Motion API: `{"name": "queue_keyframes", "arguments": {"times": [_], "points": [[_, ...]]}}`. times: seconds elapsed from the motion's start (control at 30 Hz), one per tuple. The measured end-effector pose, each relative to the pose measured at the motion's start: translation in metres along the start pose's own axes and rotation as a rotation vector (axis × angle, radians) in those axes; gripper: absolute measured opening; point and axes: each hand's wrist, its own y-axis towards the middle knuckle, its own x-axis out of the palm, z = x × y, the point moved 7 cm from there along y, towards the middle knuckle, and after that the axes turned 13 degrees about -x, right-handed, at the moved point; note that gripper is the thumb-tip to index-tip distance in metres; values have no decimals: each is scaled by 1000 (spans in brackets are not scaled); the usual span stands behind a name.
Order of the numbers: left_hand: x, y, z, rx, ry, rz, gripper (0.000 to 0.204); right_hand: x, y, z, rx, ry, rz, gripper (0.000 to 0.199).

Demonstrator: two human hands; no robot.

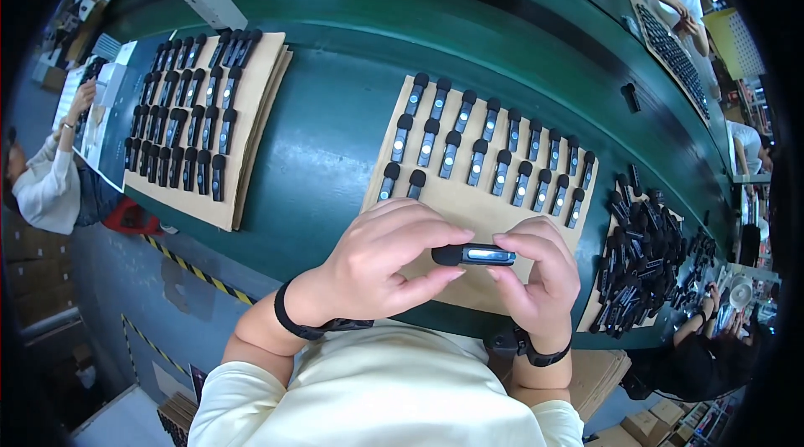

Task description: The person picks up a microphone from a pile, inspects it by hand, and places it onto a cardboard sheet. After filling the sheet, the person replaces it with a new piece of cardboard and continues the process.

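While both hands meet above the cardboard sheet (pixel 469 204), the left hand (pixel 381 267) and right hand (pixel 540 275) pinch a small black device (pixel 474 255) (silver-faced) by its ends, fingers closed on it; similar pieces, seemingly identical, lie in rows on the green surface (pixel 327 137).

A factory assembly line, by every sign; a long green conveyor belt (pixel 335 137) curves across the room, carrying cardboard sheets (pixel 477 204) set with neat rows of small black devices (pixel 477 158); a loose heap of the same black parts (pixel 645 258) lies at the belt's right edge; other workers (pixel 50 183) sit along both sides; yellow-and-black hazard tape (pixel 197 271) marks the floor; cardboard cartons (pixel 649 426) are stacked near the belt's near right corner.
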Motion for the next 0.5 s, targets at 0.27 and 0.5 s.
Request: {"name": "queue_keyframes", "arguments": {"times": [0.27, 0.5], "points": [[6, -3, 3, 33, 53, -15, 30, -2, -2, -8, -53, -23, 32, 36], [8, -2, 3, 44, 25, -8, 30, -3, -2, -11, -78, -44, 51, 36]]}}
